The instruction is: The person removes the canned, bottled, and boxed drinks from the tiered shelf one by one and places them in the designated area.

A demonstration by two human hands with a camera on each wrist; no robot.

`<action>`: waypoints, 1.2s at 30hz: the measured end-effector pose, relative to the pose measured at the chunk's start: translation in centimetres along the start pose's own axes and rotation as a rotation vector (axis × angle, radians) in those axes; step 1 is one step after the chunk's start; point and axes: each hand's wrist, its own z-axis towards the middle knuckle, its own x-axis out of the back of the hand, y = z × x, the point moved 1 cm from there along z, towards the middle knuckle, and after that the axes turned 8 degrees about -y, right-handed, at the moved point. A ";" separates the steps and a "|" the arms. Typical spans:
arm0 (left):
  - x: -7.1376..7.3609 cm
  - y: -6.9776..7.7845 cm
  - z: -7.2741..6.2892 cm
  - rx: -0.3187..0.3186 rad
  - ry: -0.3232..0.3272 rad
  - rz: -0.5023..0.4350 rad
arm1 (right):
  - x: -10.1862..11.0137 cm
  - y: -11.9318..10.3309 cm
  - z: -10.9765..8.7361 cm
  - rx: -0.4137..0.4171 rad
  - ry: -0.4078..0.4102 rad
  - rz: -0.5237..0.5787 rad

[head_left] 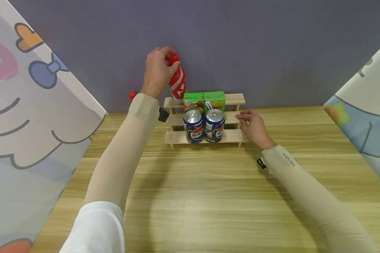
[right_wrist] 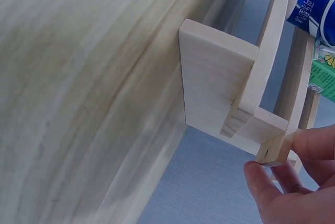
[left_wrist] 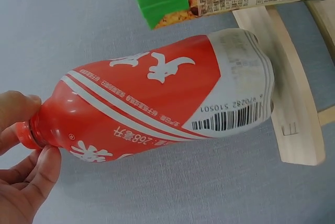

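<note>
Pinching the red bottle by its neck, the left hand held it upright at the top-left corner of the wooden rack, whose right edge the right hand gripped, seemingly for steadiness.

I see a wood-grain table; its tiered shelf bears two blue cans, two green boxes, a red bottle.

Booth-like space, cartoon-printed panels
</note>
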 end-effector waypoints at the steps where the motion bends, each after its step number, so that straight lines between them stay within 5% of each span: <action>1: 0.0 0.0 0.0 0.009 -0.003 -0.002 | 0.0 0.0 0.0 -0.004 -0.003 0.001; 16: 0.4 -0.8 -0.5 0.027 -0.004 0.018 | 0.3 0.3 0.0 -0.024 -0.005 -0.005; 36: 1.6 -3.5 -1.0 0.056 0.040 0.055 | 0.3 0.4 0.1 -0.014 -0.002 -0.001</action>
